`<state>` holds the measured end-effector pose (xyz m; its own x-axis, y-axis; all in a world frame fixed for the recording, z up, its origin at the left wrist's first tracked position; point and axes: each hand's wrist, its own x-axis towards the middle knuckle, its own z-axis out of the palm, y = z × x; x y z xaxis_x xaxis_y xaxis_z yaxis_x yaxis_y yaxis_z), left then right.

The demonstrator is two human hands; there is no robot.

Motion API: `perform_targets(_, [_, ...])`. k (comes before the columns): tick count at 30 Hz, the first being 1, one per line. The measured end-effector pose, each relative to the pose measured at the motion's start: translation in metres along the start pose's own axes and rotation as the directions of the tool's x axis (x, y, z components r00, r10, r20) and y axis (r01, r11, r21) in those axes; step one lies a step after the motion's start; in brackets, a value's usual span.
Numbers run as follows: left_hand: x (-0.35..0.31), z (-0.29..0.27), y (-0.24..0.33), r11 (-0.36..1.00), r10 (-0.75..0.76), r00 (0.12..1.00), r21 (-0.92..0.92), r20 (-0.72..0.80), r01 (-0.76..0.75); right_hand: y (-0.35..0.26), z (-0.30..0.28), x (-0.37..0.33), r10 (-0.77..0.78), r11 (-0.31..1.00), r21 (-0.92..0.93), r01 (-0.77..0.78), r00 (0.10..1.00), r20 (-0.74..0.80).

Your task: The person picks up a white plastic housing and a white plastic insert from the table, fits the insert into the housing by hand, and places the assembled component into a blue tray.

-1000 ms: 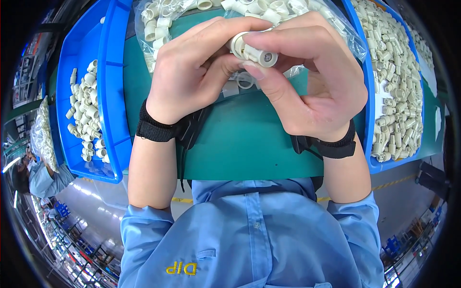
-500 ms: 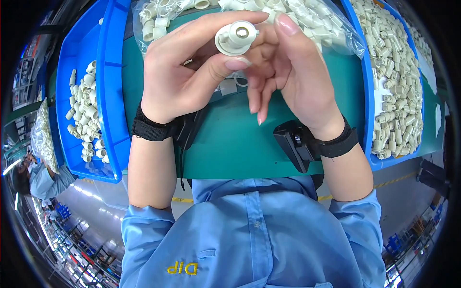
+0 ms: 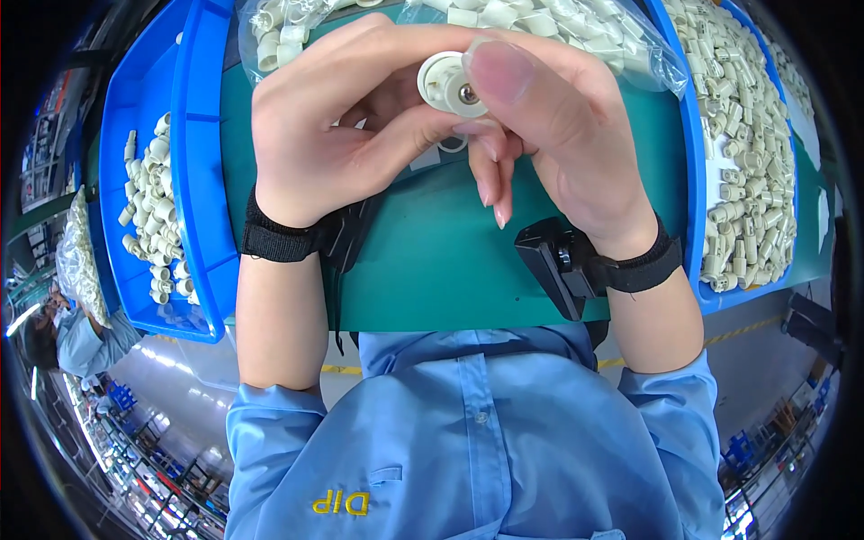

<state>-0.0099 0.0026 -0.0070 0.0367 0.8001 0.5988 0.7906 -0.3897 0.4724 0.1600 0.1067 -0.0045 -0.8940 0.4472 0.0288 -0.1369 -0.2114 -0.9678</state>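
Observation:
A white plastic cylindrical fitting (image 3: 441, 83) with a wide collar and a round metal piece at its open end is up in front of me, above the mat. My left hand (image 3: 315, 144) pinches it between thumb and forefinger. The thumb of my right hand (image 3: 585, 144) presses against the fitting's end, with the forefinger curled behind it. The right hand's lower fingers hang bent underneath. Part of the fitting is hidden by both hands. Each wrist wears a black strap with a small black device.
At left stands a blue bin (image 3: 202, 225) with several white caps (image 3: 160, 198). A blue tray (image 3: 695, 180) of many small white parts (image 3: 742, 162) lies at right. Clear bags of white elbow-shaped pieces (image 3: 585, 31) rest beyond my hands on the green mat (image 3: 432, 261). Another person (image 3: 90, 342) is at far left.
My right thumb has come in from the side onto the fitting's end. The fitting has shifted slightly right and down and is turned, its metal centre now partly beside the thumb.

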Motion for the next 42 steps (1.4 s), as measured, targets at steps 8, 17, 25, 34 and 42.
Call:
perform_targets(8, [0.003, 0.003, -0.006, 0.993, 0.119, 0.992, 0.006, -0.049, -0.119, 0.004, -0.002, 0.003, 0.02, 1.0, -0.01, -0.02, 1.0, 0.0])
perform_targets(17, [0.001, 0.0, -0.002, 0.999, 0.04, 0.999, 0.026, -0.003, -0.04, 0.005, -0.003, 0.005, 0.052, 0.999, 0.006, -0.052, 0.998, 0.031])
perform_targets(25, [0.004, 0.004, 0.011, 0.993, -0.06, 0.997, -0.105, -0.054, 0.054, 0.0, -0.004, 0.006, 0.02, 0.999, 0.032, -0.025, 0.989, 0.147])
perform_targets(34, [0.003, 0.003, 0.014, 0.985, -0.057, 0.996, -0.164, -0.072, 0.045, 0.001, -0.007, 0.005, 0.023, 0.994, 0.098, -0.044, 0.978, 0.206])
perform_targets(42, [-0.001, 0.001, 0.01, 0.968, -0.119, 0.991, -0.23, -0.061, 0.102, 0.006, -0.01, 0.006, -0.054, 0.992, 0.12, 0.024, 0.966, 0.252])
